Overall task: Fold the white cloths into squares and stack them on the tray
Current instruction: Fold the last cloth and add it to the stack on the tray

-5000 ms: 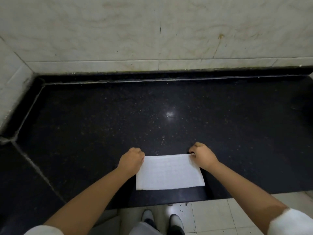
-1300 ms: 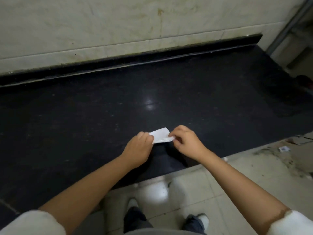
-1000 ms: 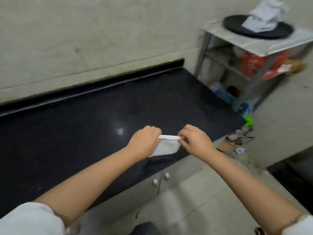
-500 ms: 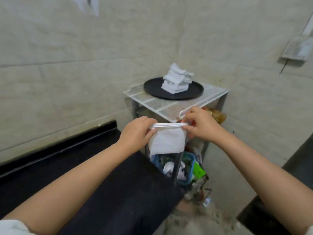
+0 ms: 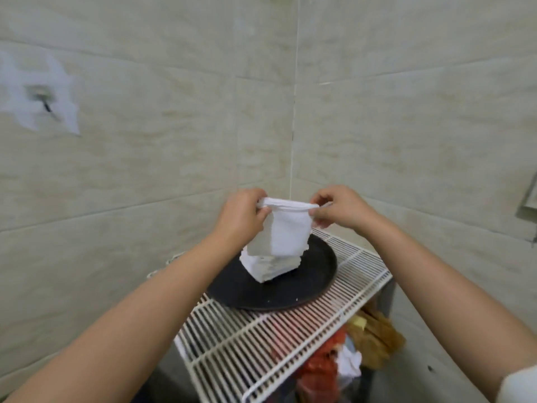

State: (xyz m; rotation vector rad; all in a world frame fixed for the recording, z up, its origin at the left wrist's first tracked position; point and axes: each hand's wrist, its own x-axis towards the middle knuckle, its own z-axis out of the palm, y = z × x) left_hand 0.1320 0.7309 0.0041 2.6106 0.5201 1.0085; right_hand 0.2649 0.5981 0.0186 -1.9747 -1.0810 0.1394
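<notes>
A folded white cloth [image 5: 287,231] hangs by its top edge between my two hands. My left hand [image 5: 242,218] pinches the left corner and my right hand [image 5: 338,209] pinches the right corner. The cloth hangs directly above a stack of folded white cloths [image 5: 270,266] on a round black tray [image 5: 313,280]. Its lower edge hides the top of the stack, so I cannot tell whether they touch.
The tray rests on a white wire rack shelf [image 5: 261,344] in a tiled corner. Below the shelf lie red and brown bags [image 5: 348,353] and other clutter. Beige tiled walls [image 5: 145,155] close in behind and to the right.
I have turned from the black counter to the rack. Both hands carried the folded cloth from the counter to above the stack on the tray.
</notes>
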